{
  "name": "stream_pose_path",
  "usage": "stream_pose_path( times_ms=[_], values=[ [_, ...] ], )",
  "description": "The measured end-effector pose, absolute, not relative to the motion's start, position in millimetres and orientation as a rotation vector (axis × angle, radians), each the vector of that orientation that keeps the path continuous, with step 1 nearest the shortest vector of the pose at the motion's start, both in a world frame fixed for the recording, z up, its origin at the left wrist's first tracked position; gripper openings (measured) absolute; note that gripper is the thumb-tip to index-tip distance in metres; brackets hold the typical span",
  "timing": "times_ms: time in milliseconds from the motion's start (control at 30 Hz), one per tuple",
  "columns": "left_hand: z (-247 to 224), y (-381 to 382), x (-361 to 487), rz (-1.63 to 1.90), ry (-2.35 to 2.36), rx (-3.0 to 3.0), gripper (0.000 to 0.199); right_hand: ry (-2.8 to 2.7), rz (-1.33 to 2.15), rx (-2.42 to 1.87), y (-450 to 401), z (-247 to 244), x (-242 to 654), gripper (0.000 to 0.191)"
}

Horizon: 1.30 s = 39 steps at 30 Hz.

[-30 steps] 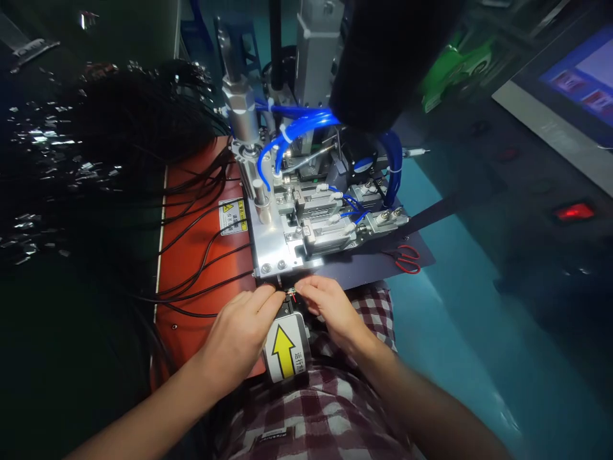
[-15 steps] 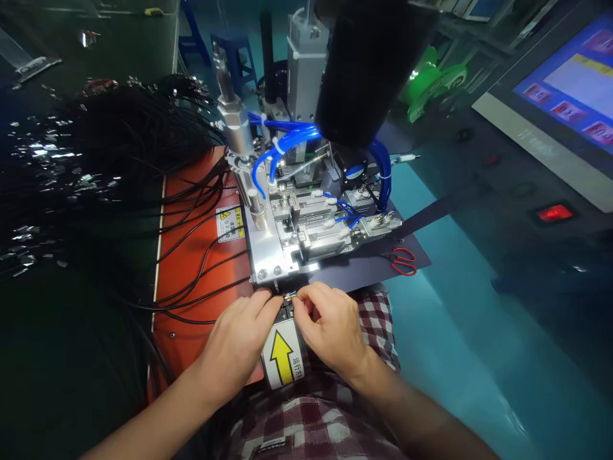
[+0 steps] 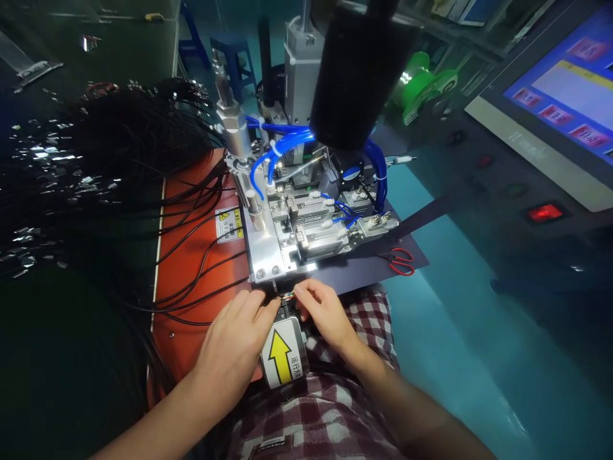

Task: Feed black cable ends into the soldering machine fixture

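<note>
Small coloured wires (image 3: 288,296) show between my two hands, just in front of the metal machine (image 3: 272,249). My left hand (image 3: 239,332) is closed, its thumb and forefinger pinched at the left end of the wires. From the right, my right hand (image 3: 325,313) pinches the wires' other end between thumb and forefinger. Beneath the fingertips is a small dark fixture (image 3: 286,311), partly covered by them. A white label with a yellow arrow (image 3: 280,354) lies just below, between my wrists.
Black cables (image 3: 191,246) cross the orange surface (image 3: 177,345) on the left. Red-handled scissors (image 3: 401,262) rest on the dark plate at the right. A black cylinder (image 3: 359,76) hangs above the machine. A control panel with a screen (image 3: 565,96) stands at the right.
My right hand has shifted slightly up and changed its finger pose, showing more of the coloured wires. My left hand has barely moved. The view has shifted a little.
</note>
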State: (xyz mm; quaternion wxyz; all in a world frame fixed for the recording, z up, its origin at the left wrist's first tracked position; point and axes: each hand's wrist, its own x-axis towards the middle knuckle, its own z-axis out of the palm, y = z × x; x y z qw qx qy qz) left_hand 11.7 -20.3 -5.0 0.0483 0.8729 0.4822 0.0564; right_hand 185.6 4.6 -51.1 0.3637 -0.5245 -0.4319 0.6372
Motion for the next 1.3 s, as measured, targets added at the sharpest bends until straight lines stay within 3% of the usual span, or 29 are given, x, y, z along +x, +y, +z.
stream_pose_path(
  times_ms=[667, 1033, 1300],
  values=[
    [-3.5, -19.6, 9.7, 0.154, 1.475, 2.720, 0.040, -1.020, 1.659, -1.302, 6.2, -51.6, 178.1, 0.023],
    [-2.0, -20.1, 10.2, -0.022, 1.516, 2.581, 0.044, -0.954, 1.785, -1.218, 10.6, -57.6, 186.0, 0.033],
    [-5.6, -18.6, 14.7, 0.249, 1.413, 2.540, 0.034, -1.067, 1.662, -1.246, 3.6, -63.1, 175.4, 0.026]
  ],
)
